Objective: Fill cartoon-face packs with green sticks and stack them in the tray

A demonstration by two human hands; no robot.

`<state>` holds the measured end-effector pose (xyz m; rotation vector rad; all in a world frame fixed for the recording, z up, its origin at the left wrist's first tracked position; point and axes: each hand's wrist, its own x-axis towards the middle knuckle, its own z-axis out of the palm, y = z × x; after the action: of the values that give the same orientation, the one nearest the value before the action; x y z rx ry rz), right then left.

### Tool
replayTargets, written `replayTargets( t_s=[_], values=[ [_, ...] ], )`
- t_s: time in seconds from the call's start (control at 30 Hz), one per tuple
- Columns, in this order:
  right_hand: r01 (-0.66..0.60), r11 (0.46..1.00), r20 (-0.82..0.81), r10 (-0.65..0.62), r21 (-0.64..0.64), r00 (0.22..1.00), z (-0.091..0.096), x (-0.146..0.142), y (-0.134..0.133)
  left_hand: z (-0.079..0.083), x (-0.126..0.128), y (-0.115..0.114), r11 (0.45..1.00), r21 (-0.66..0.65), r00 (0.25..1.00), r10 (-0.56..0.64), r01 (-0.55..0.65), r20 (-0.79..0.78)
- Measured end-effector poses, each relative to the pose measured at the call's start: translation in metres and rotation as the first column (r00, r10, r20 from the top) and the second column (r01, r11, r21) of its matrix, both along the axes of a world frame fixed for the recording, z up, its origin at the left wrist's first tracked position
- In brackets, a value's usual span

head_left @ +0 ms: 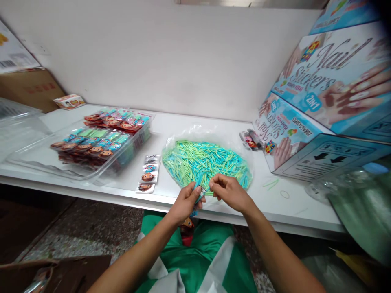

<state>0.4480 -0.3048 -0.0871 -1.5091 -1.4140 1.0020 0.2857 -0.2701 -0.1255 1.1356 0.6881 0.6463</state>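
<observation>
My left hand (187,200) is closed round a small bundle of blue sticks (199,185) at the front edge of the white table (214,126). My right hand (227,190) is pinched shut just to its right, fingertips meeting a thin elastic loop (203,189) at the bundle. Both hands hover over the near rim of a clear plastic bag (210,134) heaped with loose green and blue sticks (204,160). A small character-print packet (187,223) lies in my lap below the hands.
A clear tray (36,156) holding rows of packed items (100,136) stands at the left. Several character cards (148,173) lie between tray and bag. Stacked "Nail Stickers" boxes (320,106) fill the right. A loose rubber band (284,194) lies on the table.
</observation>
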Motion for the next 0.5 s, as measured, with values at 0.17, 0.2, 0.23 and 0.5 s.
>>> replayTargets(
  t_s=[0.17, 0.2, 0.23, 0.5],
  values=[
    [0.023, 1.0, -0.047, -0.024, -0.011, 0.999, -0.0002, -0.0024, 0.0023, 0.0027, 0.0012, -0.0024, 0.996, 0.083, 0.999, -0.027, 0.03, -0.032],
    [0.028, 1.0, -0.049, -0.029, -0.005, 0.998, -0.0003, -0.003, 0.0036, 0.0026, 0.0013, -0.0028, 0.995, 0.09, 0.999, -0.031, 0.034, -0.038],
    [0.03, 1.0, -0.046, -0.03, 0.001, 0.999, -0.0004, -0.0035, 0.0048, 0.0024, 0.0015, -0.0031, 0.995, 0.095, 0.999, -0.033, 0.037, -0.042],
    [0.075, 0.997, 0.017, -0.075, -0.003, 0.997, -0.0025, -0.0053, 0.0055, -0.0016, 0.0046, -0.0047, 1.0, 0.027, 1.0, 0.008, -0.008, 0.006]
  ],
)
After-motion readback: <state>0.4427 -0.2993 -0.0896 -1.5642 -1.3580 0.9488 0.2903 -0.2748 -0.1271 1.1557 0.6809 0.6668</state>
